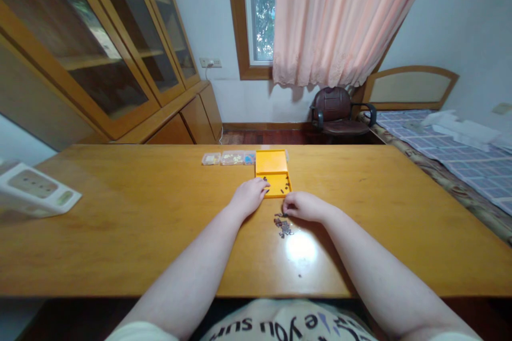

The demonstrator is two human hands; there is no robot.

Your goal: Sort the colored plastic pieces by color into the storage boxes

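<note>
My left hand lies at the left rim of a small yellow box, its fingers reaching over the edge with the fingertips slightly apart. Several small dark pieces are scattered inside the box's near part; one lies by my left fingertips. Just right of the box's near corner, my right hand has thumb and fingers pinched together low over the table. A dark piece shows at those fingertips. Below them is a loose pile of small dark pieces.
Clear plastic compartments with pale and blue bits stand behind the box, partly hidden by it. One stray dark bit lies near the front edge of the wooden table. A white device stands at far left. Beyond is an office chair.
</note>
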